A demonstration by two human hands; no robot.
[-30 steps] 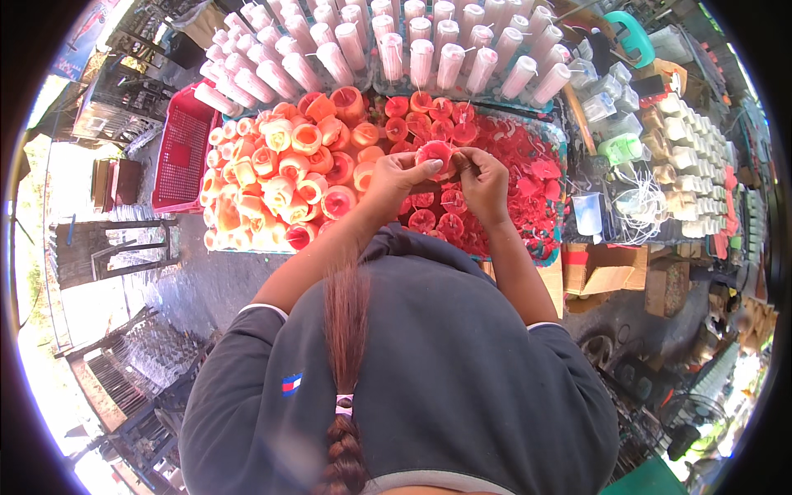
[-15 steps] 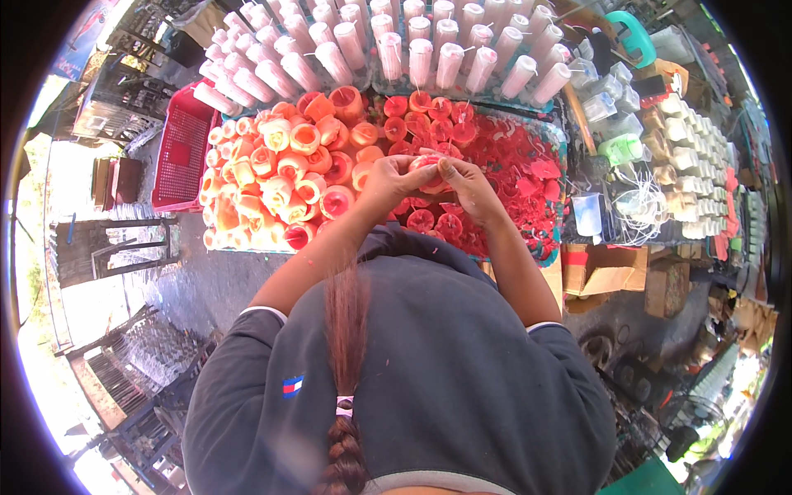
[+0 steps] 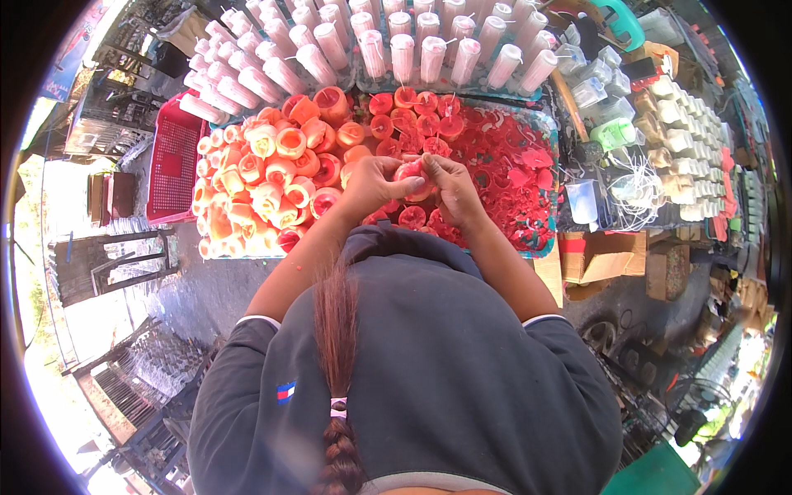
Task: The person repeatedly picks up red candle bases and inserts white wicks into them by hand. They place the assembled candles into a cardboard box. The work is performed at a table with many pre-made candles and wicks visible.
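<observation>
Head view: nearest the lens is a dark hooded top (image 3: 429, 388) and a braid (image 3: 337, 429) with a hair tie, forearms reaching away to the table (image 3: 544, 252). Both hands have closed in since a second ago; then the right hand was lifted slightly off the red candle, now left hand (image 3: 373, 186) and right hand (image 3: 452, 188) meet on the same red candle (image 3: 410, 172), fingers curled tight round it from both sides, thumbs on top. Candle sits between the hands, just above the pile at the near middle of the table. Judged: the person is still working this one piece, pressing or trimming it, not yet set down.

Under the hands: red flower candles (image 3: 429, 132) and loose red scraps (image 3: 520, 165) in a shallow tray. Left of them, a heap of orange and cream rose candles (image 3: 264, 181), touching each other. Left again, a red plastic basket (image 3: 175, 161).

Further off, rows of tall pale pink candles (image 3: 396, 49) with wicks standing in racks. Right side: white wick strings (image 3: 635, 186), a clear cup (image 3: 582, 200), a green bottle (image 3: 617, 134), cardboard boxes (image 3: 606, 256), stacks of cream blocks (image 3: 685, 148).

Room: outdoor stall, strong sun, concrete ground (image 3: 206, 289), metal racks at lower left (image 3: 140, 379).
</observation>
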